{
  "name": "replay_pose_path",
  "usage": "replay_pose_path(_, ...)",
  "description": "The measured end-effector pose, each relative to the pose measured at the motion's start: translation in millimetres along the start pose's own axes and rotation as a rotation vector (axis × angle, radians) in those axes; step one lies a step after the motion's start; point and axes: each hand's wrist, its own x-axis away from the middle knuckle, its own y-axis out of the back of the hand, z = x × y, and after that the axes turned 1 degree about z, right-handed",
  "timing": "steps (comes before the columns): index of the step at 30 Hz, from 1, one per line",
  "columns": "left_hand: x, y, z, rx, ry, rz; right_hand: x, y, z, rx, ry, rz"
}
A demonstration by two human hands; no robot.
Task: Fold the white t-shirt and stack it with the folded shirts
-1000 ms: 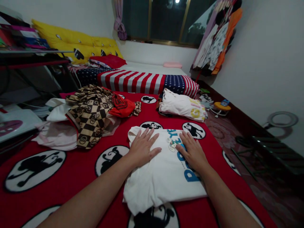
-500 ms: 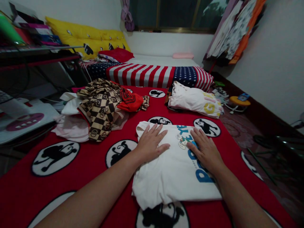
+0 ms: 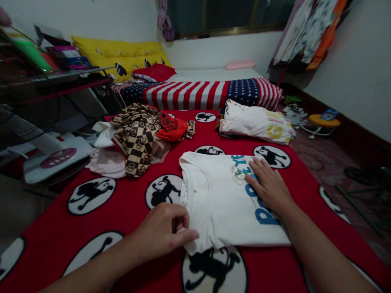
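Note:
A white T-shirt with blue lettering and a small cartoon print lies folded on the red blanket. At its near left corner, my left hand has its fingers curled in, with the thumb over the shirt's edge; the cloth there appears pinched between thumb and fingers. My right hand lies flat over the printed lettering on the right side, fingers stretched out. The shirt's neckline faces left.
A loose heap of clothes in brown check, red and white lies at the back left. Folded clothes are stacked at the back right. Beyond them is a bed with a striped cover. A white fan base stands left, an orange stool right.
My left hand has moved from lying flat on the shirt's upper left down to its near left corner, fingers now curled. My right hand stays on the lettering. The view has shifted slightly.

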Motion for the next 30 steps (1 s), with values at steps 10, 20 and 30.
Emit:
replay_pose_path(10, 15, -6.3, 11, 0.396, 0.085, -0.004, 0, 0, -2, -0.031, -0.001, -0.001)
replay_pose_path(20, 15, 2.8, 5, -0.095, 0.048, -0.058, -1, -2, -4, -0.166, 0.038, -0.096)
replay_pose_path(30, -125, 49.2, 30, -0.209, -0.127, -0.695, 12, 30, -16, 0.002, -0.463, -0.122)
